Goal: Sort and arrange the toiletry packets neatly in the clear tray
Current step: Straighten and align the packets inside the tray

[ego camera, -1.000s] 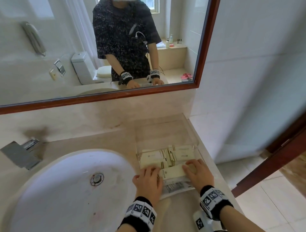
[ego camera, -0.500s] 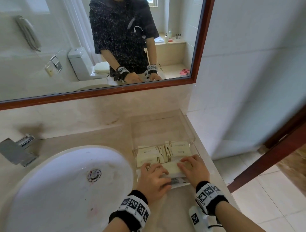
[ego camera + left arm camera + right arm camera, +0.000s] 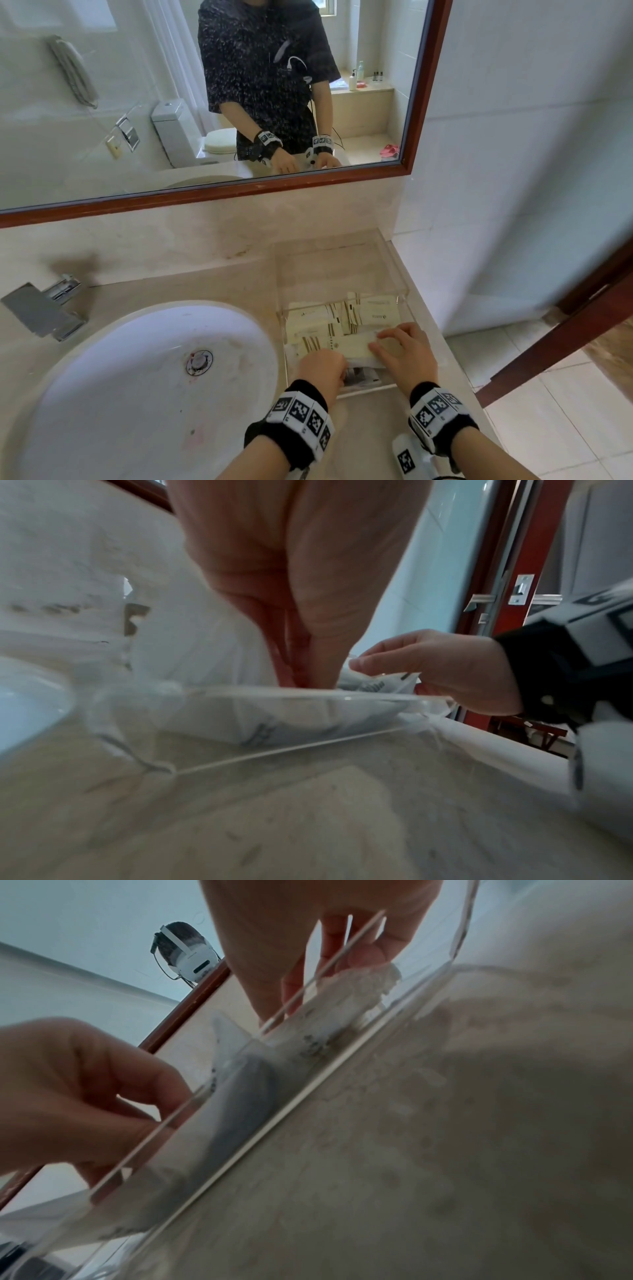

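Observation:
The clear tray [image 3: 394, 270] stands on the counter right of the basin, with several cream packets [image 3: 322, 325] lying in its near half. Both hands reach over the near wall. My left hand [image 3: 320, 368] has its fingers curled down onto a long cream packet [image 3: 346, 346] and a white printed packet [image 3: 363, 375] beneath it. My right hand [image 3: 404, 353] pinches the other end. In the left wrist view the right hand [image 3: 438, 669] holds the white packet [image 3: 377, 685] between thumb and fingers behind the tray [image 3: 274, 718]. The right wrist view shows the left hand [image 3: 85, 1083] curled at the tray [image 3: 308, 1069].
A white basin [image 3: 137, 377] takes up the counter's left, with a chrome tap [image 3: 44, 308] behind it. A framed mirror [image 3: 239, 185] runs along the back wall. The tiled wall [image 3: 513, 171] and the counter's right edge [image 3: 455, 370] lie close beside the tray.
My left fingers, flat on the cream packet a second ago, have curled down onto it. The right hand has stayed at the packet's right end. The head view has shifted slightly.

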`<state>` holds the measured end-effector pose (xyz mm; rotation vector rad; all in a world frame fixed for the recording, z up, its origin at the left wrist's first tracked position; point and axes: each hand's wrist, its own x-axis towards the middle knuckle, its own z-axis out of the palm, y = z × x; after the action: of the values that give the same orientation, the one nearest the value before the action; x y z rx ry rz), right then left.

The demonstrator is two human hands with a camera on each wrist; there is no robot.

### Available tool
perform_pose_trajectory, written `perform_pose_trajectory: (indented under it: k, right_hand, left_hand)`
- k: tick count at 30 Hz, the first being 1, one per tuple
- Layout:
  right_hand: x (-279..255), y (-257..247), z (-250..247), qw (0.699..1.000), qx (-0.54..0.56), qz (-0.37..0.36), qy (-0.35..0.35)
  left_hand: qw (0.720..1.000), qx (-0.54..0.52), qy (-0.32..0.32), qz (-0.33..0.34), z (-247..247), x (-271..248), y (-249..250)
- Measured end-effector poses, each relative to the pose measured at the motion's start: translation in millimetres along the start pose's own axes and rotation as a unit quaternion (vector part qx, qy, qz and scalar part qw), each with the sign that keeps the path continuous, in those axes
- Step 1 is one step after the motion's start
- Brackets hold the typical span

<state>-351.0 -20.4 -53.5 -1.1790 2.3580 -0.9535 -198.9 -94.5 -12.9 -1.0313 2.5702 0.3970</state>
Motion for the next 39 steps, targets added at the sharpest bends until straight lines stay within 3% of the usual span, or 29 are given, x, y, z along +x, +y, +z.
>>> perform_pose_trajectory:
  k: [7,11,15,21,39]
  right_hand:
    - [3,1,0,1.000,-0.002,0.004,-0.019]
    - [3,1,-1,0.998,-0.042,0.000,-0.055]
    - [3,-1,-2,0.997,-0.037,-0.006,-0.062]
    - [2,-1,-4,0.996,-0.034,-0.013,-0.079]
    - [2,-3,-4,0.997,-0.019,-0.016,-0.075]
  left_hand:
    - [1.000,0.000,0.024,0.002,3,-1,2]
    - [0.987,0.011,0.156,0.049,12,-15,-3]
    - [0.971,0.019,0.234,0.053,24,-19,-15]
    - [0.984,0.011,0.177,-0.006,36,-14,-21]
    - [0.986,-0.023,0.163,-0.016,40,-16,-18]
